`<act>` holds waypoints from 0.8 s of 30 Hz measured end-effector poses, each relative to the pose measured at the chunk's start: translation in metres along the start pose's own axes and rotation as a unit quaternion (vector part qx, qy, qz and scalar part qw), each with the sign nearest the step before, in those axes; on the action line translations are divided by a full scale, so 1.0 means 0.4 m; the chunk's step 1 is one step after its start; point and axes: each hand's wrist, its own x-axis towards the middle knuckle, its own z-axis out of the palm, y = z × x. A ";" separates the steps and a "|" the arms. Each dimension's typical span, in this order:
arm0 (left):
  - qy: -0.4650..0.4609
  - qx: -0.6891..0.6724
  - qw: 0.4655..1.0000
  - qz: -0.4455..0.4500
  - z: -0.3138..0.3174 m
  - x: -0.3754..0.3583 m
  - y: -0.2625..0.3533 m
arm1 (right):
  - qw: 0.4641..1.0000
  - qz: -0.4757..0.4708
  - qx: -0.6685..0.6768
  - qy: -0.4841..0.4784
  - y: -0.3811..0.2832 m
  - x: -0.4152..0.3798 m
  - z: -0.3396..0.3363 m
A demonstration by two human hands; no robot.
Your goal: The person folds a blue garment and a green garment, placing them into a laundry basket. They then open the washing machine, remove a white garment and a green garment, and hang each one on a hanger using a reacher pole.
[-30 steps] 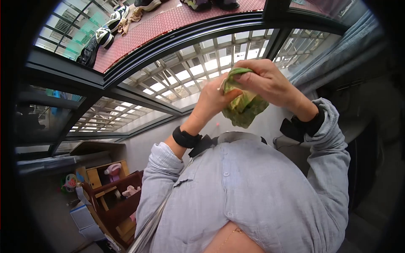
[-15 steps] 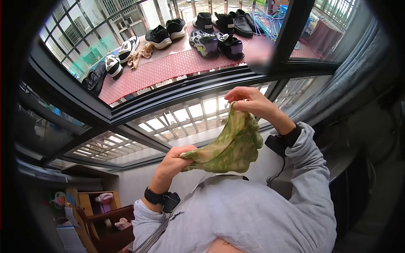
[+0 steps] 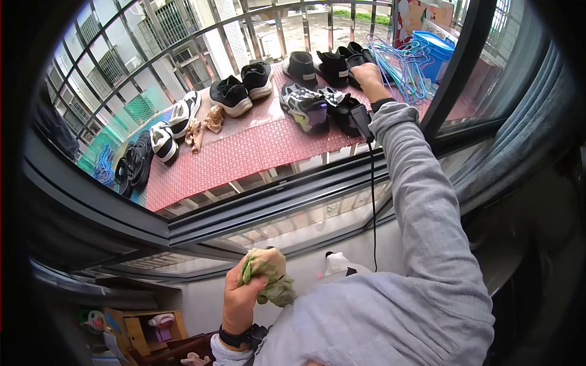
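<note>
My left hand (image 3: pixel 239 296), low in front of my body, is closed around a bunched-up green camouflage cloth (image 3: pixel 271 282). Part of the cloth bulges out above and to the right of the fingers. My right arm stretches out through the open window, and my right hand (image 3: pixel 368 79) is at the heel end of the black loafers (image 3: pixel 359 56). Its fingers are mostly hidden, so the grip does not show. Below the hand stands a pair of patterned sneakers (image 3: pixel 303 105). Tangled wire hangers (image 3: pixel 400 68) lie right of it.
A red mat (image 3: pixel 244 149) covers the ledge outside, with metal bars behind. Black sneakers (image 3: pixel 229 96), white-and-black shoes (image 3: pixel 163 141), black sandals (image 3: pixel 141 161) and tan cloths (image 3: pixel 194 135) sit there. A blue bin (image 3: pixel 432 52) stands right. The window frame (image 3: pixel 287 195) crosses below; a cord (image 3: pixel 373 207) hangs from my right wrist.
My right hand has let go of the camouflage cloth and reached out to the shoes. The cloth, stretched between both hands before, is now crumpled in my left hand. The view has shifted.
</note>
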 end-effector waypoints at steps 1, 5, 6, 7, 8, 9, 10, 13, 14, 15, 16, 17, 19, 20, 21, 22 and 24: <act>0.046 -0.007 0.999 0.016 0.017 0.011 0.010 | 0.996 0.071 -0.037 0.047 0.007 0.012 -0.030; 0.103 0.012 0.994 0.037 0.023 0.072 0.022 | 0.970 0.189 -0.101 0.117 0.163 0.109 -0.049; 0.097 0.019 0.994 0.042 0.022 0.087 0.022 | 0.969 0.184 -0.123 0.113 0.195 0.115 -0.051; 0.092 0.023 0.994 0.046 0.024 0.102 0.021 | 0.964 0.190 -0.136 0.129 0.225 0.126 -0.039; 0.082 0.031 0.995 0.043 0.032 0.116 0.025 | 0.959 0.194 -0.149 0.145 0.253 0.143 -0.019; 0.073 0.040 0.996 0.039 0.044 0.129 0.032 | 0.953 0.200 -0.145 0.174 0.276 0.162 0.003; 0.064 0.050 0.996 0.034 0.052 0.139 0.038 | 0.950 0.183 -0.170 0.187 0.276 0.146 0.011; 0.024 0.094 0.995 0.035 0.048 0.171 0.037 | 0.961 0.175 -0.119 0.176 0.297 0.172 0.019; 0.017 0.088 0.995 0.034 0.049 0.179 0.035 | 0.965 0.153 -0.122 0.175 0.277 0.151 0.009; 0.008 0.083 0.996 0.033 0.050 0.187 0.033 | 0.968 0.132 -0.124 0.174 0.261 0.137 0.002; 0.000 0.077 0.996 0.032 0.052 0.192 0.033 | 0.967 0.135 -0.103 0.189 0.254 0.135 0.002; -0.008 0.077 0.997 0.030 0.055 0.196 0.035 | 0.966 0.137 -0.081 0.204 0.244 0.138 0.001; -0.009 0.061 0.997 0.034 0.060 0.193 0.028 | 0.960 0.100 -0.044 0.259 0.232 0.140 -0.007; -0.009 0.053 0.998 0.038 0.062 0.190 0.024 | 0.963 0.083 -0.038 0.253 0.230 0.139 -0.016; 0.001 0.050 0.998 0.041 0.063 0.184 0.022 | 0.966 0.066 -0.032 0.247 0.228 0.136 -0.023; 0.013 0.047 0.998 0.044 0.064 0.177 0.019 | 0.969 0.050 -0.027 0.239 0.224 0.129 -0.029; 0.031 0.037 0.998 0.042 0.061 0.167 0.014 | 0.965 0.009 -0.020 0.262 0.228 0.130 -0.019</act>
